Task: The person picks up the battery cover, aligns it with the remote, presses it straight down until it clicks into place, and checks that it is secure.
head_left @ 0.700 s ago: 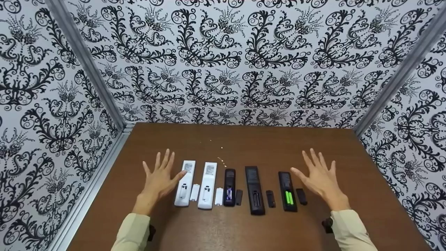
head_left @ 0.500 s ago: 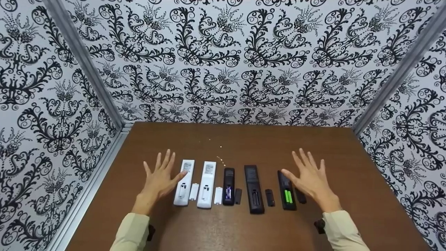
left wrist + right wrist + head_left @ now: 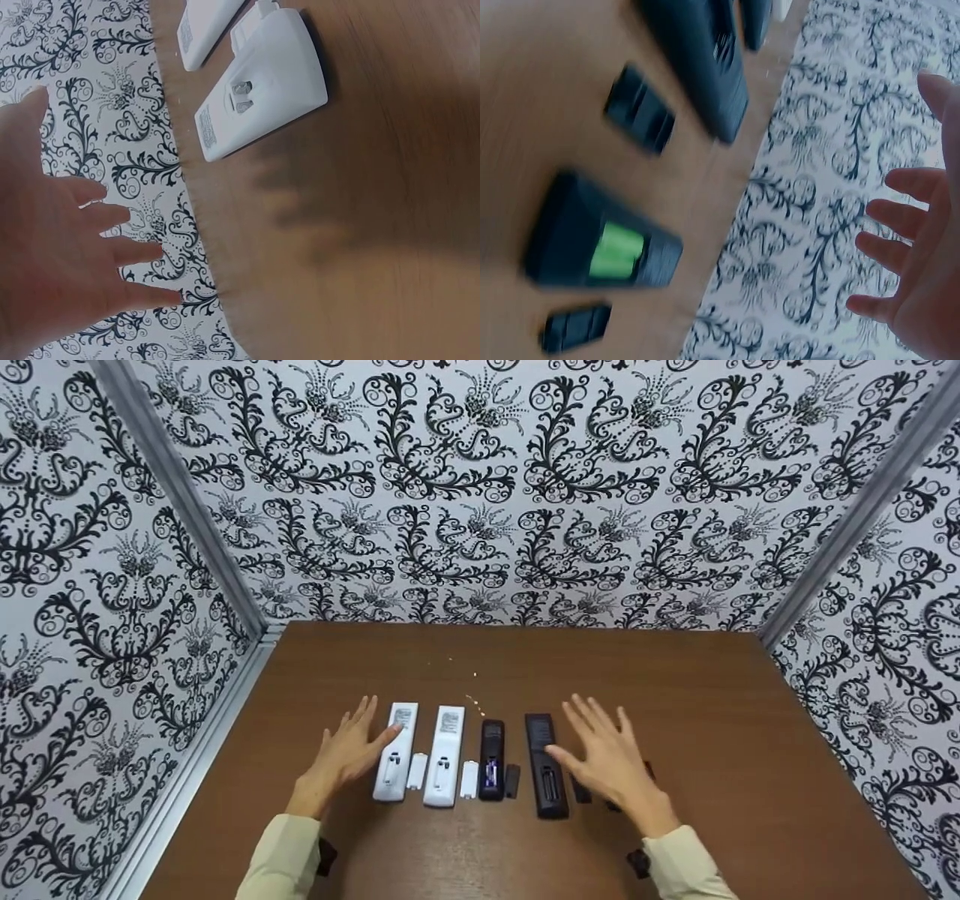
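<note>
My left hand [image 3: 341, 754] hovers beside the leftmost white remote control [image 3: 395, 780], its fingers straight and holding nothing. To the right lie a second white remote control [image 3: 441, 780], a small black one [image 3: 492, 735] with purple batteries [image 3: 492, 772], and a longer black one [image 3: 546, 802]. All lie back up with battery compartments uncovered. My right hand [image 3: 615, 761], fingers extended, hangs over the table right of the longer black remote. In the head view it hides most of another black remote [image 3: 559, 232], whose green batteries [image 3: 616, 251] show in the right wrist view.
White battery covers [image 3: 418, 771] and a dark battery cover [image 3: 512, 781] lie beside their remotes. Two more dark covers, one upper [image 3: 639, 109], flank the green-battery remote. Small pale specks [image 3: 475, 703] dot the brown table [image 3: 450, 855]. Patterned walls [image 3: 480, 510] enclose it.
My right hand has swept left, from beyond the green-battery remote to beside the longer black one. My left hand has tilted slightly, its fingers closer together. The remotes have stayed put.
</note>
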Motion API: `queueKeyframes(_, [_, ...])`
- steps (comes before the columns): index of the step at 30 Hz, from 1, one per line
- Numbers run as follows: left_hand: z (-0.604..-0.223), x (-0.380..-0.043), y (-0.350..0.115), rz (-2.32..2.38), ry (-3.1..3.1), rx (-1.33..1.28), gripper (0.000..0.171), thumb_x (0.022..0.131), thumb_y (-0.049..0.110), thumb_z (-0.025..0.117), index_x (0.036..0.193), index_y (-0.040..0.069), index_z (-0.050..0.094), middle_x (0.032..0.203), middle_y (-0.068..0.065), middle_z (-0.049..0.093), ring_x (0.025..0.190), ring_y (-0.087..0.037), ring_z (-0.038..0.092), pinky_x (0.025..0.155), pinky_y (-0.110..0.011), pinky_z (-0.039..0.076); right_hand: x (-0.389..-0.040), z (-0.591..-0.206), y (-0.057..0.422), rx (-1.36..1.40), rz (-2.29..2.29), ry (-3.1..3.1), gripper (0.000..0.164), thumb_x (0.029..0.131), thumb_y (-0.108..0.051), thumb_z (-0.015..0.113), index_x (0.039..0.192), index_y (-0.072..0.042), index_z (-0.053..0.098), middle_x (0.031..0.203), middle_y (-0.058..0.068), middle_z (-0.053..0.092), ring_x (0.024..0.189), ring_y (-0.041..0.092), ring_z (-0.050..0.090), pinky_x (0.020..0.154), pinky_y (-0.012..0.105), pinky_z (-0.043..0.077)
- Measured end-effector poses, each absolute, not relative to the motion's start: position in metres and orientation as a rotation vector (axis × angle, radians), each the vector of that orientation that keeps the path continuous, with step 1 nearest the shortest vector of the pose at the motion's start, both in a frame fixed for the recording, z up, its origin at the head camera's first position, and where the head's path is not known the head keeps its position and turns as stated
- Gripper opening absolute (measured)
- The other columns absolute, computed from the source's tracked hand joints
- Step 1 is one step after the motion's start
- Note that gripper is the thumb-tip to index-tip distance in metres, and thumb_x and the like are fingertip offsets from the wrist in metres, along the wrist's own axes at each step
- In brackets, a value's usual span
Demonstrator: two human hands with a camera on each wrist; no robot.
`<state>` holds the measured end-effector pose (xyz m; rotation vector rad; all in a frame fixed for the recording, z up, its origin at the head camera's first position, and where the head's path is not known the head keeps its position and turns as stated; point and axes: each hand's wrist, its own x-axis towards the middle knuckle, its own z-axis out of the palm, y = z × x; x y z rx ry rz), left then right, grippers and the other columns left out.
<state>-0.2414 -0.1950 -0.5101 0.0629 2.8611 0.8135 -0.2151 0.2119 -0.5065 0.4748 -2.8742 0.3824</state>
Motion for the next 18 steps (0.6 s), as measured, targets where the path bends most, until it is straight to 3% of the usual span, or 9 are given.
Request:
queueKeyframes(5, [-0.514,-0.244,-0.195,0.874,2.837,0.056,0.088,0.099,0.067,0.038,0.161,0.009,0.014,0.168,-0.016,0.011,0.153,-0.046,0.014,0.119,-0.071,0.007,-0.212,-0.51,0.185,0.526,0.389,-2.863,0.077,0.094,-0.064,0.051,0.153,-0.014,0.041,0.16,0.009,0.038,0.148,0.034,0.036,0.121,0.065,0.015])
queueKeyframes(12, [-0.522,-0.248,-0.195,1.105,2.761,0.004,0.088,0.1,0.058,0.048,0.158,-0.001,0.018,0.164,-0.026,0.019,0.152,-0.045,0.018,0.124,-0.059,0.016,-0.211,-0.508,0.149,0.635,0.444,-2.857,0.078,0.094,-0.066,0.05,0.152,-0.015,0.042,0.161,0.008,0.038,0.148,0.032,0.037,0.122,0.064,0.015])
queueKeyframes(18, [-0.527,-0.253,-0.194,1.181,2.728,-0.044,0.081,0.101,0.05,0.052,0.155,-0.005,0.025,0.159,-0.033,0.027,0.148,-0.049,0.024,0.12,-0.062,0.022,-0.211,-0.512,0.124,0.719,0.453,-2.822,0.076,0.093,-0.065,0.053,0.148,-0.012,0.049,0.157,0.007,0.044,0.144,0.03,0.043,0.12,0.063,0.022])
